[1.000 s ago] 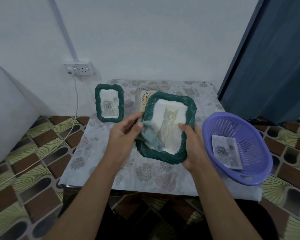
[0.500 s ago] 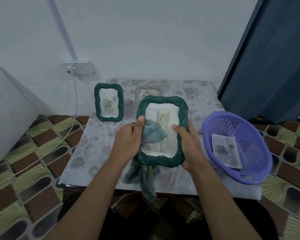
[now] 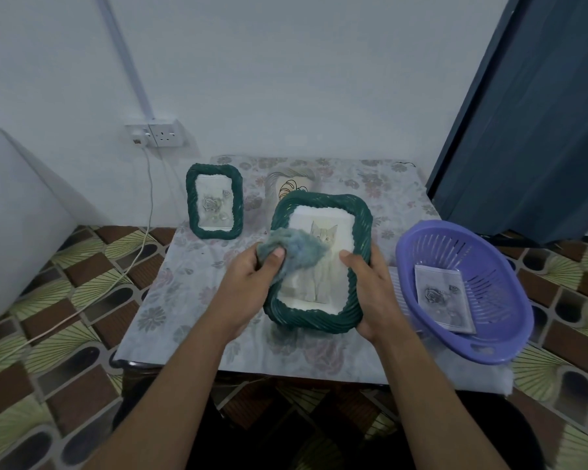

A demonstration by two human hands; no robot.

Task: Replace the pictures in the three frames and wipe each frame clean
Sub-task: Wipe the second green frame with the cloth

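**A:** Entry one, rear-left corner of the desk [image 3: 170,300]?

**B:** Small green frame [image 3: 214,201]. Upright, rose print inside. Touched by neither of the hands.

**A:** Next along the rear edge?

**B:** Cream frame [image 3: 287,188], largely hidden behind the bigger one. Contents not clear enough to list.

**A:** Middle of the desk?

**B:** Left hand [image 3: 252,276], fingers curled round a blue-grey cloth [image 3: 296,249], pressing it onto the glass. Large green frame [image 3: 319,320], lifted and tilted above the desk nearer the front edge, cat picture [image 3: 323,276] inside. Right hand [image 3: 370,290], gripping the frame's right side, thumb over the front border.

**A:** Step in hand?

**B:** By judgement, wiping of the cat frame, new picture apparently already fitted. Cloth on the upper left of the face only.

**A:** Next move?

**B:** Likely a sweep across the remaining glass, then round the woven border. Calls for a steady grip from the right hand, to stop the frame twisting under the pressure.

**A:** Containers, right edge?

**B:** One purple slotted basket [image 3: 431,247], toward the front-right corner, just beside the right hand. Contents: one loose rose print [image 3: 443,300], lying against the bottom. Nothing else visible inside.
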